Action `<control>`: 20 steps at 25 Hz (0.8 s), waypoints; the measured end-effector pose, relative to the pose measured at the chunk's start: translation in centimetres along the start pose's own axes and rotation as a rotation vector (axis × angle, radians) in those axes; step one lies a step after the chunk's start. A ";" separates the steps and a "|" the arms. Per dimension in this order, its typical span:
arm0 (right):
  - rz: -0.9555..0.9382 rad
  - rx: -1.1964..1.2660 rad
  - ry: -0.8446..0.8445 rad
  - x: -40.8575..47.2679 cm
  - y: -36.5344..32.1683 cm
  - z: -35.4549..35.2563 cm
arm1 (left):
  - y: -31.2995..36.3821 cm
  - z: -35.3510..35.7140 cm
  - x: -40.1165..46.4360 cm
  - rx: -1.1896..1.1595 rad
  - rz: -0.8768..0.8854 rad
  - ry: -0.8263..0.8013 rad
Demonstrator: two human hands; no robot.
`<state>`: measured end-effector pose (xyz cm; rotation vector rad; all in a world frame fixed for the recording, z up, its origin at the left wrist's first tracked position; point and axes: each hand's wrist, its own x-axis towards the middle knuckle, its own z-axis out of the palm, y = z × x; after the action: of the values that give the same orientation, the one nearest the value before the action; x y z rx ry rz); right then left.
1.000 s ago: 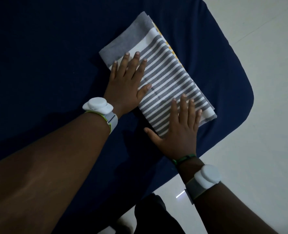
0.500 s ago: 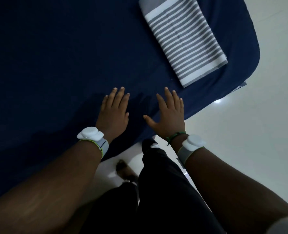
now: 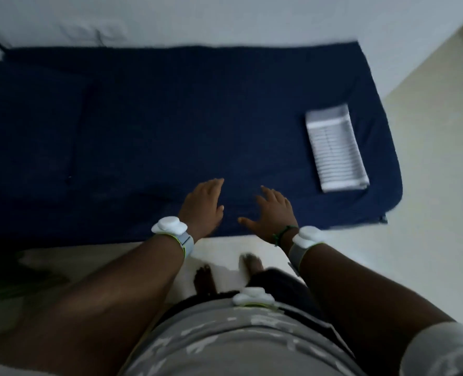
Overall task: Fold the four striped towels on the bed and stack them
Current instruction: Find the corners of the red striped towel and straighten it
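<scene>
Where both hands a second ago pressed flat on the towels, they now hold nothing: the left hand (image 3: 203,206) and right hand (image 3: 272,213) hang over the near edge of the bed (image 3: 170,131), fingers loosely spread and straight, palms down, a small gap between them. Whether they touch the cover or float just above it cannot be told, as the frame is blurred. Each wrist carries a white band, the left band (image 3: 170,226) and the right band (image 3: 307,237), with a green cord (image 3: 280,234) beside the right one.

The towels (image 3: 334,151) lie as one folded grey-and-white striped stack at about 2 o'clock from the hands, well apart from them, near the right end of the bed and close to its near corner. Half a second ago the stack sat nearer the hands and filled more of the view; now the view is wider, taking in the whole blue bed, the wall (image 3: 225,20) at 12 o'clock, and the pale floor (image 3: 428,213) at 3 o'clock. Bare feet (image 3: 252,263) show on the floor at 6 o'clock, below the hands, above a grey shirt (image 3: 238,343).
</scene>
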<state>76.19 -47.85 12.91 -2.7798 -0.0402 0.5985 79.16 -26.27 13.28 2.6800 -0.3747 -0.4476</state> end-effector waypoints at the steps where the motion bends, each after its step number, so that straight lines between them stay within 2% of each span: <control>1: -0.068 -0.041 -0.001 0.6 -1.1 -1.7 | -0.3 -1.7 -0.9 0.009 -0.015 0.049; 3: -0.188 -0.103 -0.002 2.0 -3.4 -4.7 | -1.1 -4.8 -2.3 0.026 -0.065 0.126; 5: -0.354 -0.158 0.037 3.4 -6.6 -8.0 | -1.9 -8.4 -4.2 0.069 -0.164 0.278; 9: -0.572 -0.173 0.118 4.6 -12.3 -12.3 | -2.8 -12.0 -8.0 0.080 -0.354 0.482; 13: -0.778 -0.242 0.107 3.3 -16.6 -12.1 | -2.0 -11.2 -13.3 0.062 -0.569 0.526; 20: -1.120 -0.362 -0.064 -3.9 -22.1 -6.2 | 0.4 -4.5 -26.4 -0.088 -0.946 0.588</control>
<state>75.96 -28.78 26.31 -2.4563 -1.6941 0.3654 56.55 -16.63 24.01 2.5769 1.0719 0.1050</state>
